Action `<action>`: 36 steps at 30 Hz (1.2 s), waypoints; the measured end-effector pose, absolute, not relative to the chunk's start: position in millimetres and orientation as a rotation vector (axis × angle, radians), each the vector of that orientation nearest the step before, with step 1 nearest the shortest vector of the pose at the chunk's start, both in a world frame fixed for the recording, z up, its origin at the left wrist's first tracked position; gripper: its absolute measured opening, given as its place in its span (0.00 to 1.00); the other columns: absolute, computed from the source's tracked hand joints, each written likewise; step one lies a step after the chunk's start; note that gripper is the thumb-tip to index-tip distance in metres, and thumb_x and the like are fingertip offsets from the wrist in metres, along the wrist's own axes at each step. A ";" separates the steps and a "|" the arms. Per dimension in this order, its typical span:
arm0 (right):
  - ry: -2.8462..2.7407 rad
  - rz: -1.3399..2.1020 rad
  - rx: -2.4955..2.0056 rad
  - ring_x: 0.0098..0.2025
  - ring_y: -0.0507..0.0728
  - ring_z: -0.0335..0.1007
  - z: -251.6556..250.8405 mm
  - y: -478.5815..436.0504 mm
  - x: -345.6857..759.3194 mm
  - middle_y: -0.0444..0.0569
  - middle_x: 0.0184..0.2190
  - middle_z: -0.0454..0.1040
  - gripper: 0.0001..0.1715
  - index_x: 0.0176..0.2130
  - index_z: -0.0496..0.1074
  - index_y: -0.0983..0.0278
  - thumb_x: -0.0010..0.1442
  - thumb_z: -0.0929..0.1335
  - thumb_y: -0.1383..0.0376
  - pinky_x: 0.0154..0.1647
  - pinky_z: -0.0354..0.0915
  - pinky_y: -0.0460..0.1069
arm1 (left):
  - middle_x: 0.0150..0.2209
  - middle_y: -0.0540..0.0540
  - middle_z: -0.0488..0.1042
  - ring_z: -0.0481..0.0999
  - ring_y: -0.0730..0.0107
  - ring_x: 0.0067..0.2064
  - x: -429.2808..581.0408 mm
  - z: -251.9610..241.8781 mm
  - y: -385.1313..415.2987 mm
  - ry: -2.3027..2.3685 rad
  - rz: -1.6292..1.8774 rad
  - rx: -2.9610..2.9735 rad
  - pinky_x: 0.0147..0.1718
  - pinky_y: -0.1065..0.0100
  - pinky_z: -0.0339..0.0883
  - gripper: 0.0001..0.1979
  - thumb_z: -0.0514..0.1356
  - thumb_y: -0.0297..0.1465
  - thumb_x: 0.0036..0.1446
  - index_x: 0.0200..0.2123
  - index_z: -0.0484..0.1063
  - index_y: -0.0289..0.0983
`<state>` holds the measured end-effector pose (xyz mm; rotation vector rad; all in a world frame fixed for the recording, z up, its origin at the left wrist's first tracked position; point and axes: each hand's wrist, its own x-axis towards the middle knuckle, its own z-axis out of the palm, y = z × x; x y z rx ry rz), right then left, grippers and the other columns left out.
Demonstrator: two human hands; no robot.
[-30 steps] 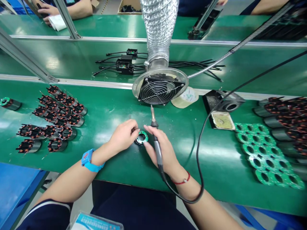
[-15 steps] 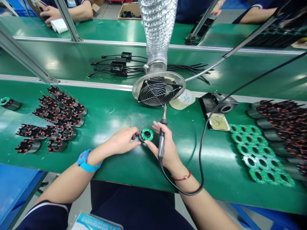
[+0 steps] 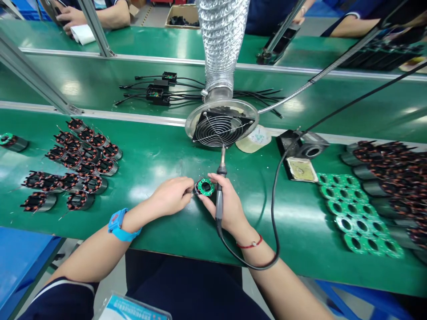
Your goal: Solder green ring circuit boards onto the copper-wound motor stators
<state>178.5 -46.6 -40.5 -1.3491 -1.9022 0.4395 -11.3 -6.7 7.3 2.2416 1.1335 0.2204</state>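
A motor stator topped with a green ring-shaped circuit board [image 3: 204,187] stands upright on the bench between my hands. My left hand [image 3: 175,194] is closed in a pinch at the stator's left edge; whatever is between its fingertips is too small to make out. A soldering iron [image 3: 219,200] lies in the grip of my right hand [image 3: 230,205], its tip pointing away from me. The thumb and fingertips of that same hand rest against the stator's right side.
A fume extractor fan [image 3: 218,128] hangs just beyond the iron's tip. Stators [image 3: 85,153] are grouped at left, and more [image 3: 383,178] at right beside green ring boards [image 3: 356,209]. A soldering iron stand [image 3: 300,151] is behind these boards. The iron's cord [image 3: 274,209] loops over my right forearm.
My right hand and the soldering iron have moved slightly left, with the fingers now closer around the stator. My left hand has tightened its pinch at the stator's edge.
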 end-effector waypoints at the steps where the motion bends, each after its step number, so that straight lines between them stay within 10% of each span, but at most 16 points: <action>1: -1.923 0.410 -1.337 0.46 0.63 0.70 -40.4 -46.7 178.3 0.55 0.46 0.69 0.33 0.58 0.56 0.59 0.57 0.70 0.59 0.46 0.70 0.61 | 0.28 0.50 0.68 0.66 0.70 0.30 -12.0 8.2 -5.8 1.152 0.281 2.188 0.30 0.69 0.58 0.05 0.54 0.23 0.54 0.28 0.64 0.37; 36: -1.824 0.377 -1.366 0.50 0.62 0.69 -33.8 -54.4 165.3 0.55 0.49 0.71 0.27 0.57 0.57 0.59 0.60 0.67 0.64 0.49 0.68 0.60 | 0.21 0.54 0.65 0.66 0.76 0.24 -3.2 -16.0 5.3 1.150 0.561 1.418 0.25 0.73 0.60 0.07 0.53 0.31 0.58 0.28 0.63 0.36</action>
